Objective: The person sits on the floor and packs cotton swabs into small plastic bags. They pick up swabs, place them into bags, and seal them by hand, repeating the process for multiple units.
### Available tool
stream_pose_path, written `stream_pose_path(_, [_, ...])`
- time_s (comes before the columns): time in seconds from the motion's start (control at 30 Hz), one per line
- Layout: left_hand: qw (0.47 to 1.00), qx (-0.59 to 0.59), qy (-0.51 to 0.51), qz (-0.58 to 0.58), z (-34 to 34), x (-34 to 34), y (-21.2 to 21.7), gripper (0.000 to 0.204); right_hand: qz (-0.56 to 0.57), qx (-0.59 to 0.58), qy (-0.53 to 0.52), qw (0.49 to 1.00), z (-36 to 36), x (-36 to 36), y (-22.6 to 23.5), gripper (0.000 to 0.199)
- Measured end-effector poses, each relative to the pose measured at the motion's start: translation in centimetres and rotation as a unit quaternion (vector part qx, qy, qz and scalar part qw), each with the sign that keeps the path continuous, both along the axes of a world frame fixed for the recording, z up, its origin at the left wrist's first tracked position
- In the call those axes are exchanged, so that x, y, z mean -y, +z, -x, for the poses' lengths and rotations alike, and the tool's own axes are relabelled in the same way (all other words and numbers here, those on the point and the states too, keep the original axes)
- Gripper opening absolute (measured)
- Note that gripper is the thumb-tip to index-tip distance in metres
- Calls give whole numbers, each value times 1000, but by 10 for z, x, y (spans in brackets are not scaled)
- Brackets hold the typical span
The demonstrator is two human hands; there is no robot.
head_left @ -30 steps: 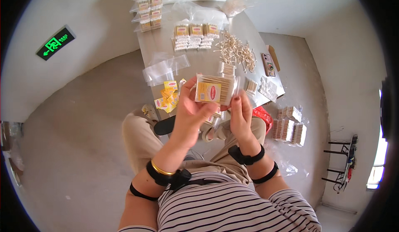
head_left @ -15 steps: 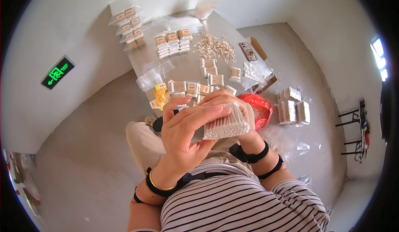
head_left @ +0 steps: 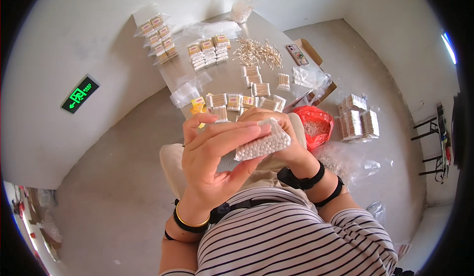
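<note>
Well, bench (head_left: 222, 81): grey, across the upper middle of the frame; it carries finished-looking goods and raw supplies alike, so the work seems partway along.
Right stacks (head_left: 351, 125): right of the frame, on the floor (head_left: 123, 177); blocks of swabs, too small to tell whether carded.
Tower (head_left: 160, 36): upper left of the frame; carded, clear-sleeved, probably the furthest-finished portion.
Carded stacks (head_left: 210, 48): upper middle; yellow-faced on top, apparently done except for sleeving.
Red bag (head_left: 321, 142): right of centre, open; pale contents, perhaps swabs, too fine to be sure.
Swab heap (head_left: 256, 52): upper middle, beside the carded stacks; loose, so by my judgement left to be packed.
Left hand (head_left: 212, 157): centre; fingers laid over the pack (head_left: 264, 145), thumb beneath, pinching it.
Right hand (head_left: 292, 150): centre; fingers curled round the pack's far side, tips partly hidden, grasping too.
Flat bags (head_left: 185, 94): left of centre; clear, seemingly unused.
Pack: centre of the frame, raised between both hands, swab ends facing the camera; clear-wrapped, though any card in it is hidden.
Bundles (head_left: 259, 89): centre, beyond the hands; some nearby ones show yellow, others none, likely left to finish.
Cards (head_left: 198, 103): left of centre; yellow, loose, a supply remaining.
</note>
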State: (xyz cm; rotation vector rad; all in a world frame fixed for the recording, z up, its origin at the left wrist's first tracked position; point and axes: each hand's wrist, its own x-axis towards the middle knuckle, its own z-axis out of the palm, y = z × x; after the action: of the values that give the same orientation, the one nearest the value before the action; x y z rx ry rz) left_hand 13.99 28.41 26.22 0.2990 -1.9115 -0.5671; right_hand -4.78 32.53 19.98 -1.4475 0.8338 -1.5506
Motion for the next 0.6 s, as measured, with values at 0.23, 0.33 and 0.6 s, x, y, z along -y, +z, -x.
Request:
stream_pose_path(0.23, [997, 65, -27, 17, -8, -6, 4, 51, 13, 9, 41, 999, 1, -7, 6, 21])
stream_pose_path(0.33, [997, 55, -41, 23, -5, -5, 4, 57, 9, 14, 26, 1000, -1, -10, 10, 21])
stream_pose_path(0.6, [997, -41, -20, -68, 13, -16, -4, 42, 18, -6, -2, 1000, -6, -12, 15, 21])
